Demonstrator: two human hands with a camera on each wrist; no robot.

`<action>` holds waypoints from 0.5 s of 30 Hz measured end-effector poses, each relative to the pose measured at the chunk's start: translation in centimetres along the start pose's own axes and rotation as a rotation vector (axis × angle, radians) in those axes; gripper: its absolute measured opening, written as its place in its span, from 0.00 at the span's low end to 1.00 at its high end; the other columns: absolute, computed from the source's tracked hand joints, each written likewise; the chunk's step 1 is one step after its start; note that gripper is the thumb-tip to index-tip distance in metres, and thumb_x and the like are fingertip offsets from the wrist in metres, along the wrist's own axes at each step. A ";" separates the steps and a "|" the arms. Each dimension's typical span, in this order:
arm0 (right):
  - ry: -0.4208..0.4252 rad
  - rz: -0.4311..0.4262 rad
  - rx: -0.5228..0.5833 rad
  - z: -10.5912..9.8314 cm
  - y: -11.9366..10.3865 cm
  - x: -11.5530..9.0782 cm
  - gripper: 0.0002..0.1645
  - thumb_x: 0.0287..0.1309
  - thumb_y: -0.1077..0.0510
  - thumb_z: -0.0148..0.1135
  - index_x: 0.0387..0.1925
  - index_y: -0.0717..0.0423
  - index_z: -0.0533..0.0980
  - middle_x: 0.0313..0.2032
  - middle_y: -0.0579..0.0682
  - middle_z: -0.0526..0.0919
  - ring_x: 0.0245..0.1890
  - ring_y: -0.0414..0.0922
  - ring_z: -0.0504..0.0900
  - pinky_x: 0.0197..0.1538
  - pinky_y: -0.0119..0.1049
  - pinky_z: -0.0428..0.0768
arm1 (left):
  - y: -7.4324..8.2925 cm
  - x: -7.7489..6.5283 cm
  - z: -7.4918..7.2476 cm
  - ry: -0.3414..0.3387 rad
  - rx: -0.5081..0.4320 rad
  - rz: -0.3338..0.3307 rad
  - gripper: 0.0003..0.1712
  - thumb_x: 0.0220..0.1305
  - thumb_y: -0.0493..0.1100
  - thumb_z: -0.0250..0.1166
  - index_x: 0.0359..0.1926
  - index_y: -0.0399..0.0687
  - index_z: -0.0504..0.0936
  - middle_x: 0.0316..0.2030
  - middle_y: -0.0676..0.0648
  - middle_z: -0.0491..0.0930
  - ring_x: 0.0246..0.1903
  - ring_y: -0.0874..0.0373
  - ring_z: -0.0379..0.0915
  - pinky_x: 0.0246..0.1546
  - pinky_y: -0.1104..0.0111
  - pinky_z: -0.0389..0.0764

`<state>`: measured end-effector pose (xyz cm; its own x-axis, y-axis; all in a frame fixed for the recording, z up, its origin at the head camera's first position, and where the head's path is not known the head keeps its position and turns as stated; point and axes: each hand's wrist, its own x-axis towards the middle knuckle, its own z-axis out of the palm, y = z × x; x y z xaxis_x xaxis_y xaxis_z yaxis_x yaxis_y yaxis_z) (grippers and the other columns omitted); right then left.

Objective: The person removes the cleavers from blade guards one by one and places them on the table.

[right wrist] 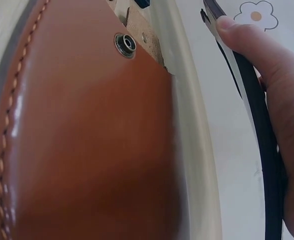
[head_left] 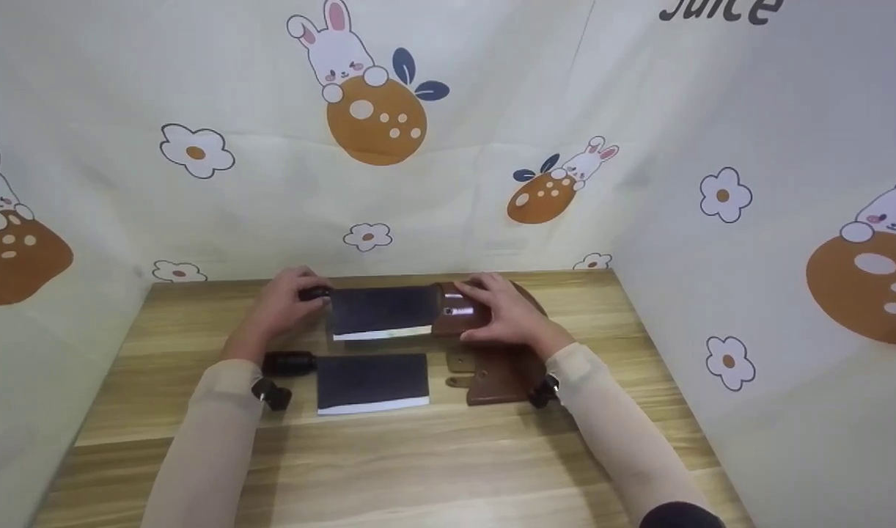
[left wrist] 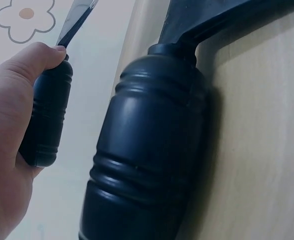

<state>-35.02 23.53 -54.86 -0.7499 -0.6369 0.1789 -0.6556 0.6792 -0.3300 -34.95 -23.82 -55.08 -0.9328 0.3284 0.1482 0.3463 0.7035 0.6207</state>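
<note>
My left hand (head_left: 285,301) grips the black ridged handle (left wrist: 52,112) of a cleaver, its thumb near the neck. The dark blade (head_left: 382,309) with a bright edge points right, above the tabletop. A brown leather sheath (head_left: 459,308) is in my right hand (head_left: 512,315), thumb on its near face; its mouth meets the blade's front end. In the right wrist view this sheath (right wrist: 268,175) appears edge-on. A second cleaver (head_left: 373,381) lies nearer, handle to the left. Right of it lies a second brown sheath (head_left: 501,378) with snap straps.
The wood-grain table (head_left: 389,469) ends at a back wall covered in a pale cloth (head_left: 448,191) printed with rabbits and flowers. More cloth rises at the left and right sides. Dark wrist cameras (head_left: 273,394) hang close above the second cleaver's handle and the second sheath.
</note>
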 end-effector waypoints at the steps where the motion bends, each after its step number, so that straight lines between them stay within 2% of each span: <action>1: -0.001 0.002 0.001 0.0 0.0 0.0 0.64 0.53 0.22 0.78 0.85 0.41 0.67 0.78 0.58 0.70 0.77 0.51 0.64 0.79 0.53 0.66 | 0.0 0.0 0.0 0.000 0.000 0.002 0.19 0.74 0.40 0.72 0.64 0.47 0.89 0.57 0.40 0.81 0.60 0.39 0.74 0.64 0.40 0.77; 10: 0.024 0.001 -0.020 -0.1 1.0 -0.4 0.63 0.50 0.24 0.81 0.84 0.39 0.69 0.76 0.55 0.72 0.75 0.53 0.67 0.77 0.55 0.69 | -0.5 -0.2 -0.5 0.034 0.006 0.052 0.17 0.74 0.37 0.73 0.61 0.43 0.90 0.55 0.37 0.82 0.58 0.36 0.75 0.63 0.39 0.76; 15: 0.021 0.030 -0.014 -0.3 1.7 -0.9 0.64 0.50 0.25 0.82 0.84 0.39 0.68 0.76 0.54 0.71 0.75 0.53 0.67 0.77 0.55 0.68 | -1.0 -0.6 -0.8 0.044 0.008 0.029 0.17 0.73 0.37 0.73 0.60 0.44 0.90 0.54 0.38 0.82 0.58 0.37 0.75 0.62 0.40 0.77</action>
<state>-35.45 25.40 -55.27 -0.7709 -0.6085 0.1883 -0.6338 0.7030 -0.3226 -34.78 -25.23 -55.12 -0.9257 0.3209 0.2004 0.3742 0.6991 0.6093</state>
